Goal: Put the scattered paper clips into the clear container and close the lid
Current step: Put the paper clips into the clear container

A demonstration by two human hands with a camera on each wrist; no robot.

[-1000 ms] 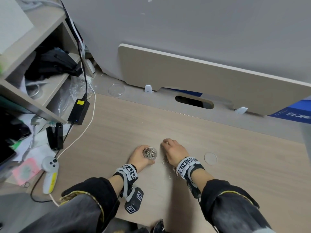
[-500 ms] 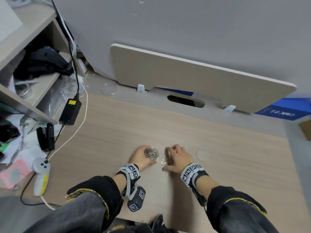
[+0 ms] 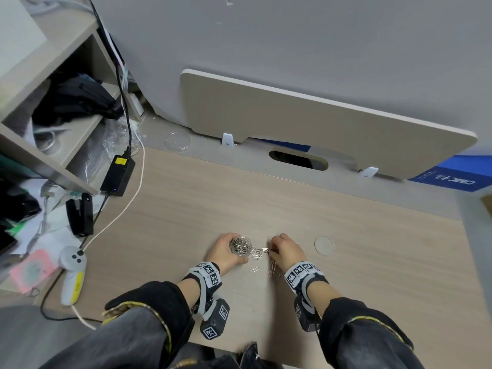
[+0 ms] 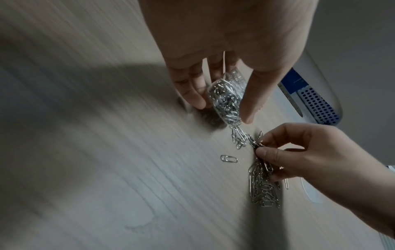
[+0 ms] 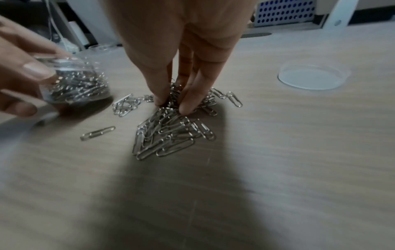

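Note:
My left hand (image 3: 222, 253) grips the clear round container (image 3: 240, 245) (image 4: 226, 98) (image 5: 74, 84), tilted and holding several silver clips, near the desk's front. Just right of it my right hand (image 3: 286, 251) (image 5: 177, 94) pinches a bunch of paper clips (image 4: 259, 148) with thumb and fingers on the pile (image 5: 171, 128) (image 4: 262, 186). A small cluster (image 5: 126, 104) and one single clip (image 3: 254, 269) (image 5: 97, 133) lie between the hands. The clear round lid (image 3: 323, 245) (image 5: 312, 77) lies flat to the right.
The wooden desk (image 3: 292, 209) has a black power brick (image 3: 118, 171), cables, a stapler (image 3: 80, 214) and a white controller (image 3: 72, 272) at the left. A second clear dish (image 3: 177, 141) sits at the back beside shelves.
My right hand has slid left toward the container and closed its fingers on clips. The camera view has shifted; the left hand keeps the container in place.

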